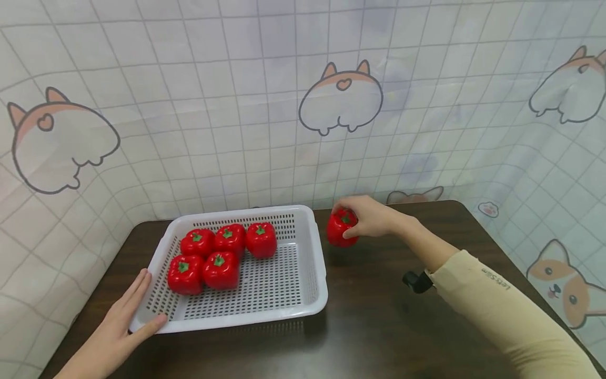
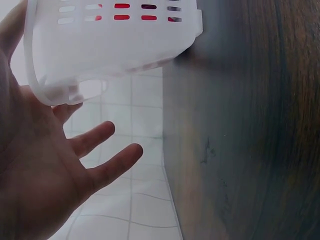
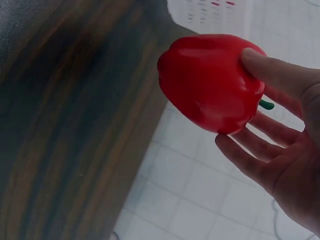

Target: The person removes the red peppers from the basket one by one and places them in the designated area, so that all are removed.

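My right hand (image 1: 368, 216) grips a red bell pepper (image 1: 337, 232) by its top, to the right of a white plastic basket (image 1: 314, 273). In the right wrist view, thumb and fingers sit around the stem end of the pepper (image 3: 205, 85), which appears lifted off the table. My left hand (image 1: 111, 329) rests at the basket's front left corner, thumb over the front rim and fingers along the left side. Seen from the left wrist, the fingers of that hand (image 2: 45, 165) are spread and fairly straight beside the basket wall (image 2: 115, 45). Several red bell peppers (image 1: 221, 271) lie in the basket's left and back part.
The basket stands on a dark wooden table (image 1: 369, 316). Behind the table hangs a pale gridded cloth (image 1: 265, 131) with cartoon dogs. A black strap piece (image 1: 417, 282) juts from my right sleeve (image 1: 502, 300).
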Demonstrator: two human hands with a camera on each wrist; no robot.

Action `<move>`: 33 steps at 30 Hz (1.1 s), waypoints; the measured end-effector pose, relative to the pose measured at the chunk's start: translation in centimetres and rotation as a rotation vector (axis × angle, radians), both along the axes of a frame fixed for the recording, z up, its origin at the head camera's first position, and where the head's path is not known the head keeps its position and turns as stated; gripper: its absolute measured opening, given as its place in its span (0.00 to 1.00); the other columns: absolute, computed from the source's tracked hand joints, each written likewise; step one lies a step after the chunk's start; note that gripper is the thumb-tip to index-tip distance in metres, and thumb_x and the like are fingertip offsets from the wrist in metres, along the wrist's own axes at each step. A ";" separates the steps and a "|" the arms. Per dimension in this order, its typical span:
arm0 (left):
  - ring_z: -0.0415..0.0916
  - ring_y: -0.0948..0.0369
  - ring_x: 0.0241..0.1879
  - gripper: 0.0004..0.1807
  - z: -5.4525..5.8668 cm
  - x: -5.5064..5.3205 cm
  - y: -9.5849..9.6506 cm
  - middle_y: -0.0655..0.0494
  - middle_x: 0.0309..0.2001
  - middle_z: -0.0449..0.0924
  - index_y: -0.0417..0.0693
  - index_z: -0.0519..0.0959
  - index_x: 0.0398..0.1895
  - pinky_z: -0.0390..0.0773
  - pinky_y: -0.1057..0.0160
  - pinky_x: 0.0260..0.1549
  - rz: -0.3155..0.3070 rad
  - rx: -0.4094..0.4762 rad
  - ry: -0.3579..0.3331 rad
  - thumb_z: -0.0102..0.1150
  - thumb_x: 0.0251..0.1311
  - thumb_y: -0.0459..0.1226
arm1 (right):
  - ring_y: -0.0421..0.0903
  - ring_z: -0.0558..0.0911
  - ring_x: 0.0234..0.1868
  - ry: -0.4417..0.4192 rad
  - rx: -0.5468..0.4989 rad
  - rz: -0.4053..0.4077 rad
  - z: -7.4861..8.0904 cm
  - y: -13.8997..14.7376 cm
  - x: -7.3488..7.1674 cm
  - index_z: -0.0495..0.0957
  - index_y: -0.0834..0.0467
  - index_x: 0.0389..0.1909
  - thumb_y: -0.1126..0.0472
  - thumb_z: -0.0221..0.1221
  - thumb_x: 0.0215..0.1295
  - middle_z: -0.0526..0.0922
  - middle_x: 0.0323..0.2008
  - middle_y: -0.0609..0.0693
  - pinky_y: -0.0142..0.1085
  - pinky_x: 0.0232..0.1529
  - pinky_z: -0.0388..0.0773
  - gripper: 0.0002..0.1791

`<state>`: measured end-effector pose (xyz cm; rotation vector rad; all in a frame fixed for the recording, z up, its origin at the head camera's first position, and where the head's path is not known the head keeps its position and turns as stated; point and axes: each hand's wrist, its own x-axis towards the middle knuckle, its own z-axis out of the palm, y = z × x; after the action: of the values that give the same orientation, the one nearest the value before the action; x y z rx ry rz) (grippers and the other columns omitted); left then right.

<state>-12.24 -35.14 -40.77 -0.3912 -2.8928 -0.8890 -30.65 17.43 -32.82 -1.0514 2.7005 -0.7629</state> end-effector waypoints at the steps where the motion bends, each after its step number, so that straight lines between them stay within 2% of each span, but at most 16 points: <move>1: 0.52 0.27 0.70 0.53 0.0 0.0 0.1 0.41 0.82 0.38 0.50 0.42 0.84 0.50 0.67 0.69 0.000 0.001 -0.004 0.67 0.65 0.43 | 0.51 0.80 0.51 -0.006 0.009 -0.006 -0.2 0.1 -0.2 0.77 0.60 0.57 0.66 0.74 0.57 0.82 0.51 0.51 0.46 0.49 0.83 0.27; 4: 0.55 0.27 0.68 0.54 0.1 -0.2 0.0 0.39 0.82 0.38 0.48 0.42 0.84 0.58 0.68 0.65 0.001 -0.010 -0.006 0.68 0.65 0.43 | 0.51 0.79 0.52 -0.025 0.025 -0.021 -0.7 0.0 -0.6 0.77 0.60 0.58 0.66 0.74 0.57 0.82 0.52 0.52 0.46 0.50 0.82 0.27; 5: 0.55 0.27 0.68 0.55 0.2 -0.2 0.0 0.38 0.82 0.38 0.48 0.42 0.84 0.64 0.61 0.66 0.005 -0.016 -0.010 0.68 0.64 0.44 | 0.51 0.79 0.52 -0.030 0.029 -0.028 -0.9 -0.1 -0.7 0.77 0.60 0.58 0.66 0.74 0.57 0.81 0.53 0.52 0.46 0.51 0.82 0.27; 6: 0.55 0.26 0.67 0.55 0.3 -0.3 -0.1 0.38 0.82 0.38 0.48 0.42 0.84 0.65 0.60 0.66 0.008 -0.023 -0.012 0.68 0.64 0.44 | 0.52 0.79 0.53 -0.034 0.028 -0.033 -1.1 -0.1 -0.8 0.77 0.60 0.59 0.67 0.73 0.57 0.81 0.53 0.52 0.46 0.52 0.81 0.28; 8: 0.53 0.25 0.68 0.55 0.6 -0.5 -0.1 0.39 0.82 0.36 0.48 0.40 0.84 0.67 0.35 0.62 0.013 -0.024 -0.021 0.67 0.65 0.45 | 0.53 0.79 0.54 -0.039 0.017 -0.048 -1.4 -0.2 -0.9 0.77 0.60 0.59 0.68 0.73 0.57 0.81 0.54 0.53 0.47 0.53 0.81 0.28; 10: 0.49 0.24 0.69 0.54 0.8 -0.6 -0.1 0.40 0.82 0.35 0.50 0.39 0.84 0.60 0.19 0.51 0.018 -0.014 -0.034 0.66 0.66 0.46 | 0.54 0.78 0.55 -0.042 0.016 -0.059 -1.6 -0.2 -0.9 0.77 0.61 0.60 0.68 0.73 0.57 0.81 0.55 0.54 0.48 0.54 0.81 0.29; 14: 0.48 0.25 0.70 0.53 0.6 -0.5 0.1 0.41 0.83 0.35 0.51 0.40 0.85 0.55 0.18 0.54 0.016 0.008 -0.051 0.64 0.67 0.46 | 0.54 0.77 0.56 -0.057 0.030 -0.068 -2.4 -0.3 -0.9 0.77 0.60 0.61 0.68 0.73 0.57 0.80 0.56 0.54 0.48 0.54 0.80 0.29; 21: 0.52 0.26 0.69 0.53 0.1 0.0 0.4 0.40 0.82 0.35 0.50 0.40 0.85 0.61 0.20 0.52 0.035 0.006 -0.053 0.64 0.68 0.46 | 0.53 0.78 0.56 -0.080 0.037 -0.060 -3.5 -0.6 -1.1 0.77 0.59 0.62 0.66 0.72 0.59 0.80 0.57 0.54 0.48 0.56 0.80 0.29; 33: 0.48 0.27 0.72 0.52 0.2 0.2 0.3 0.44 0.83 0.33 0.55 0.39 0.85 0.56 0.19 0.55 0.036 0.039 -0.061 0.63 0.69 0.46 | 0.55 0.78 0.58 -0.106 0.034 -0.059 -4.0 -1.3 -1.3 0.76 0.58 0.64 0.67 0.70 0.61 0.79 0.58 0.53 0.49 0.58 0.78 0.28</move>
<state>-12.08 -34.88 -40.61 -0.3124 -2.9223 -0.9663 -31.92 16.10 -36.85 -0.9008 2.6554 -0.7569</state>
